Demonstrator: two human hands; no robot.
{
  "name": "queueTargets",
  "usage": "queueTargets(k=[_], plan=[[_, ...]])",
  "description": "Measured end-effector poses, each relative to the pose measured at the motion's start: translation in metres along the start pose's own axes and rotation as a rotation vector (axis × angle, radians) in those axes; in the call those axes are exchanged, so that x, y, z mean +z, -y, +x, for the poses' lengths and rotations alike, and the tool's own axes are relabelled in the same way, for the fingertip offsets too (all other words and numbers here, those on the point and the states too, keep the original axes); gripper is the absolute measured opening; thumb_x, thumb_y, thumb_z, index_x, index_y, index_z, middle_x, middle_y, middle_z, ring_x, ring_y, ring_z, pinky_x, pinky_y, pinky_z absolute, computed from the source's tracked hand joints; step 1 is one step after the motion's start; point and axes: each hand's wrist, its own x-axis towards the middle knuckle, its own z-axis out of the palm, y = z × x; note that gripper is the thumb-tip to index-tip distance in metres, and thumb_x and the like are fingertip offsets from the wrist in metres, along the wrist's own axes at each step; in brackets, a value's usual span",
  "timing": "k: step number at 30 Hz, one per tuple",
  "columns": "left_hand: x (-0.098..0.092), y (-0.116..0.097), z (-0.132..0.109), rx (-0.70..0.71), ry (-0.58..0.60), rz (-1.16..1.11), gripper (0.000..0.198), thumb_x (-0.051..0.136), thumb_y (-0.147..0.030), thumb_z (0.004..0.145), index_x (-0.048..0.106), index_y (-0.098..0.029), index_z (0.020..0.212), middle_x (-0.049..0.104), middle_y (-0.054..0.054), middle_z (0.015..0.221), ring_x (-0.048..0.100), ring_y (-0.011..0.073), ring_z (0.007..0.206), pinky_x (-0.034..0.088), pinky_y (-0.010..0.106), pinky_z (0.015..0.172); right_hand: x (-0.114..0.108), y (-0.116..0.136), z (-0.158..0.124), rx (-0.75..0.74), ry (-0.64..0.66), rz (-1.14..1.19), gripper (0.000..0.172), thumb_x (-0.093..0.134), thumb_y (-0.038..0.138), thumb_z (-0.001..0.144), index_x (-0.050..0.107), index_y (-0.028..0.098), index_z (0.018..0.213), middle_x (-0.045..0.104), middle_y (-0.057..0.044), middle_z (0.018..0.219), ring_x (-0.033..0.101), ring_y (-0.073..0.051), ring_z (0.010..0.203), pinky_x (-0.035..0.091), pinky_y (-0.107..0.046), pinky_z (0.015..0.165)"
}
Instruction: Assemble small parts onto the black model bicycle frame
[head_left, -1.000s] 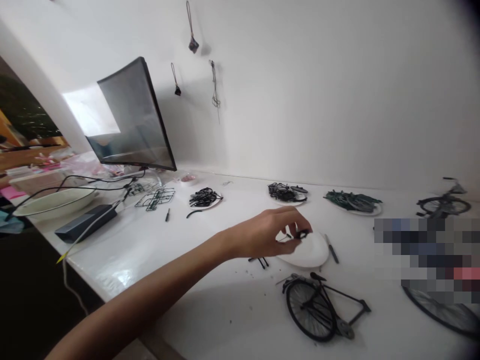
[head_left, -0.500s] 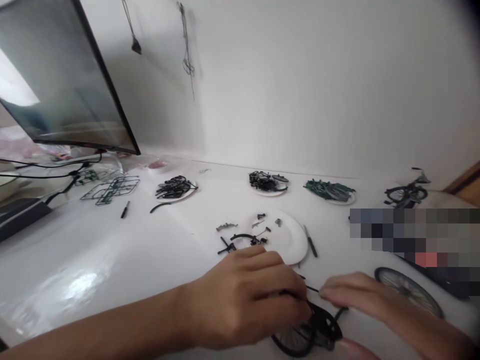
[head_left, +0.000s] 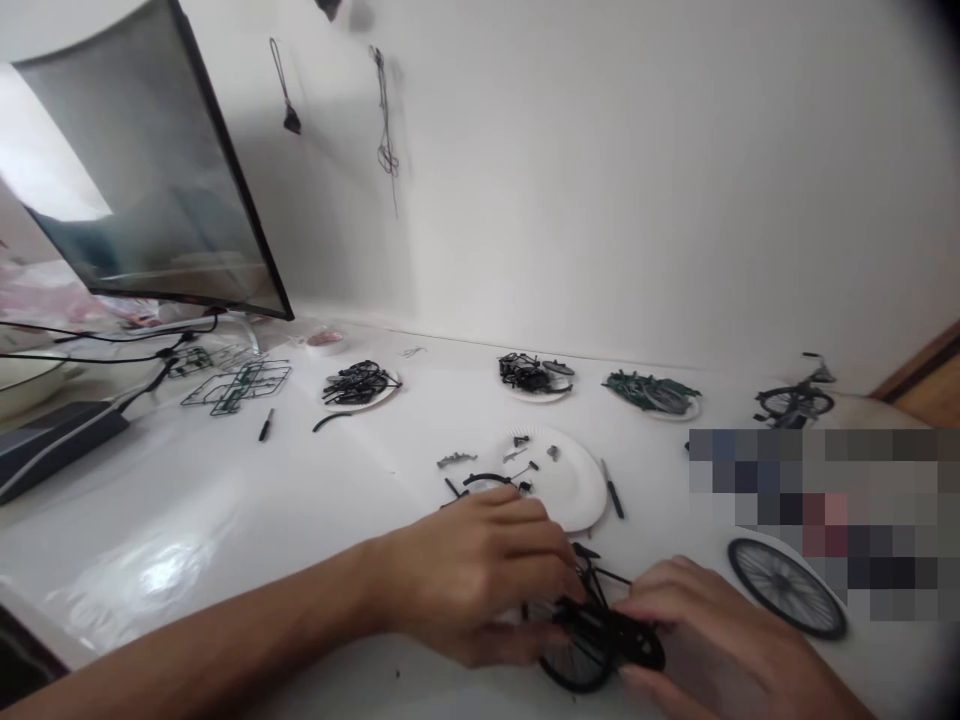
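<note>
- Behind everything, a plain white wall (head_left: 637, 180); below, a glossy white table (head_left: 262, 560).
- At far left, a large monitor (head_left: 165, 170) on the table.
- Low in the centre, left hand (head_left: 487, 580) with fingers and thumb closed on a model bicycle (head_left: 581, 655) beside the spoked wheel.
- Opposite, right hand (head_left: 712, 630) pinching a dark flat piece (head_left: 641, 645) between fingers and thumb.
- Between both hands, the model bicycle, partly hidden, low over the table; impossible to tell whether resting there.
- Just beyond, a paper plate (head_left: 581, 490) with small parts on and beside it.
- To the right, well apart from the plate, a separate wheel (head_left: 787, 588).
- Against the frame, the dark flat piece, loose or fixed impossible to tell. Step in hand, seemingly: seating or adjusting that piece. Next move probably calling for a steady left grip, careful alignment and light pressure from the right, without bending thin struts.
- Just beside the plate, a slim dark-handled tool (head_left: 615, 498).
- Smallest: a little grey part (head_left: 553, 453) on the plate.
</note>
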Motion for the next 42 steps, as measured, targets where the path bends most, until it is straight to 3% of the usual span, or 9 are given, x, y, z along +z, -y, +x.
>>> queueTargets(k=[4, 10, 15, 18, 23, 32, 35, 39, 42], plan=[[-0.002, 0.007, -0.005, -0.093, 0.028, -0.047, 0.012, 0.055, -0.019, 0.094, 0.060, -0.017, 0.104, 0.069, 0.007, 0.099, 0.061, 0.0188, 0.089, 0.047, 0.034, 0.084, 0.001, 0.008, 0.001, 0.084, 0.057, -0.014, 0.012, 0.071, 0.022, 0.079, 0.066, 0.024, 0.089, 0.069, -0.004, 0.089, 0.068, -0.020, 0.085, 0.059, -0.030, 0.073], [-0.001, 0.000, -0.005, -0.050, 0.120, -0.058, 0.031, 0.056, -0.004, 0.074, 0.061, -0.019, 0.101, 0.070, 0.006, 0.104, 0.061, 0.0205, 0.092, 0.047, 0.035, 0.085, 0.004, 0.016, -0.002, 0.203, 0.203, -0.017, 0.013, 0.068, 0.017, 0.079, 0.062, 0.023, 0.089, 0.065, -0.003, 0.091, 0.063, -0.021, 0.089, 0.055, -0.035, 0.077], [-0.002, -0.003, -0.005, -0.031, 0.139, -0.072, 0.036, 0.056, -0.003, 0.072, 0.064, -0.020, 0.103, 0.070, 0.005, 0.108, 0.062, 0.0210, 0.093, 0.048, 0.037, 0.086, 0.003, 0.018, -0.002, 0.258, 0.221, -0.006, 0.023, 0.074, 0.020, 0.077, 0.061, 0.024, 0.096, 0.064, -0.003, 0.097, 0.060, -0.022, 0.093, 0.053, -0.036, 0.080], [-0.001, -0.002, -0.005, -0.014, 0.150, -0.080, 0.039, 0.055, -0.003, 0.072, 0.065, -0.019, 0.107, 0.070, 0.006, 0.109, 0.062, 0.0212, 0.094, 0.048, 0.037, 0.085, 0.002, 0.021, -0.001, 0.202, 0.195, 0.006, 0.028, 0.076, 0.023, 0.077, 0.062, 0.025, 0.101, 0.064, -0.003, 0.100, 0.060, -0.023, 0.096, 0.053, -0.036, 0.081], [0.001, 0.002, -0.007, 0.004, 0.160, -0.084, 0.039, 0.056, -0.003, 0.074, 0.067, -0.017, 0.108, 0.070, 0.006, 0.110, 0.062, 0.0204, 0.093, 0.048, 0.035, 0.084, 0.001, 0.018, 0.000, 0.050, 0.138, 0.000, 0.012, 0.062, 0.023, 0.090, 0.062, 0.025, 0.102, 0.065, -0.003, 0.098, 0.062, -0.020, 0.093, 0.055, -0.034, 0.079], [-0.003, -0.001, -0.007, -0.009, 0.144, -0.088, 0.038, 0.056, -0.004, 0.076, 0.068, -0.017, 0.109, 0.071, 0.008, 0.109, 0.062, 0.0216, 0.094, 0.049, 0.036, 0.086, 0.000, 0.014, 0.001, -0.068, 0.109, -0.073, 0.012, 0.069, 0.022, 0.087, 0.065, 0.024, 0.098, 0.068, -0.003, 0.091, 0.065, -0.020, 0.087, 0.056, -0.033, 0.072], [-0.011, 0.015, -0.010, -0.096, 0.046, -0.052, 0.036, 0.051, -0.002, 0.082, 0.067, -0.015, 0.111, 0.070, 0.009, 0.108, 0.062, 0.0203, 0.097, 0.049, 0.037, 0.090, -0.002, 0.017, 0.001, -0.109, 0.067, -0.128, 0.014, 0.071, 0.023, 0.085, 0.065, 0.023, 0.098, 0.070, -0.003, 0.091, 0.066, -0.021, 0.087, 0.056, -0.035, 0.074], [-0.020, 0.052, -0.024, -0.338, -0.076, 0.056, 0.033, 0.046, -0.003, 0.091, 0.067, -0.016, 0.113, 0.070, 0.007, 0.107, 0.063, 0.0186, 0.098, 0.050, 0.036, 0.089, -0.005, 0.017, -0.001, -0.133, 0.004, -0.187, 0.025, 0.069, 0.033, 0.088, 0.063, 0.026, 0.111, 0.073, -0.004, 0.098, 0.068, -0.025, 0.092, 0.056, -0.038, 0.077], [-0.019, 0.070, -0.033, -0.418, -0.114, 0.087, 0.029, 0.044, -0.008, 0.097, 0.064, -0.014, 0.117, 0.068, 0.009, 0.106, 0.063, 0.0180, 0.094, 0.052, 0.035, 0.083, -0.006, 0.015, -0.002, -0.072, 0.006, -0.149, 0.018, 0.061, 0.032, 0.095, 0.061, 0.027, 0.113, 0.072, -0.003, 0.100, 0.067, -0.023, 0.095, 0.055, -0.036, 0.078]])
